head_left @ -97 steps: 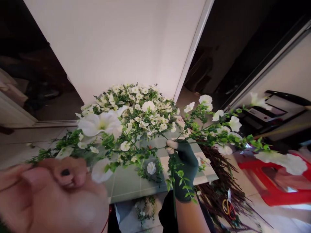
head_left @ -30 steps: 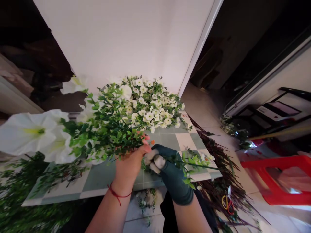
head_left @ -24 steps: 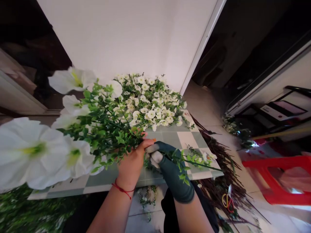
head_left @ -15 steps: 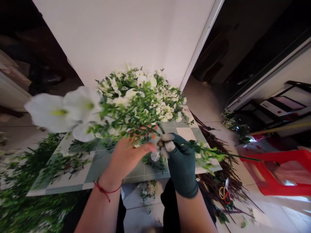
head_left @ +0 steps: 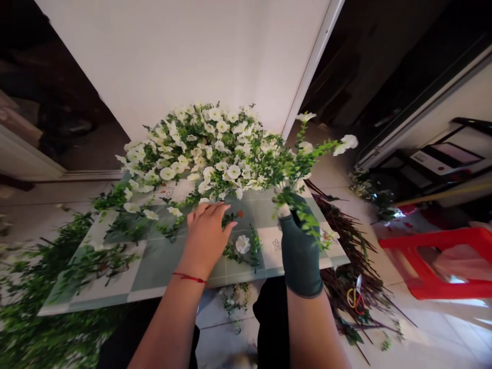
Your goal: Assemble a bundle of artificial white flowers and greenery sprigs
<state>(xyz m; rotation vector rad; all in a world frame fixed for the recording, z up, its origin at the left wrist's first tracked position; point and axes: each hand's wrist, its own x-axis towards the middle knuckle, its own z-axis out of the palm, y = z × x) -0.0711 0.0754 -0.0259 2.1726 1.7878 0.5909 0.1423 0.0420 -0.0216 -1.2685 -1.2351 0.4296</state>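
Swung over from the left, where it reached across the bare hand half a second ago, the bunch of white flowers [head_left: 305, 160] now stands above the right hand [head_left: 302, 246], leaning toward the far right. That hand wears a dark green glove, and its fingers are closed round the stems, with leafy ends hanging down over its back. Its left counterpart has drawn clear of the bunch: the left hand [head_left: 207, 233] is bare, palm down, fingers stretched forward and thumb spread wide, with nothing in its grasp. Whether its fingertips touch the leaves just beyond them, I cannot tell. A red bracelet [head_left: 188, 277] circles its wrist.

Both hands are over a table [head_left: 157, 266] with a green and white checked top. At its far side a big heap of flowers [head_left: 207, 148] is piled before a white panel [head_left: 215, 56]. Between the hands, near the front edge, lies a loose white flower [head_left: 243, 245] with leafy sprigs beside it. More greenery [head_left: 38, 307] spreads at the near left, beyond the table's edge. Down on the right, brown stalks [head_left: 348, 230] lie on the floor; scissors [head_left: 355, 298] with red and yellow handles rest near their near end. Farther right stands a red stool [head_left: 411, 277].
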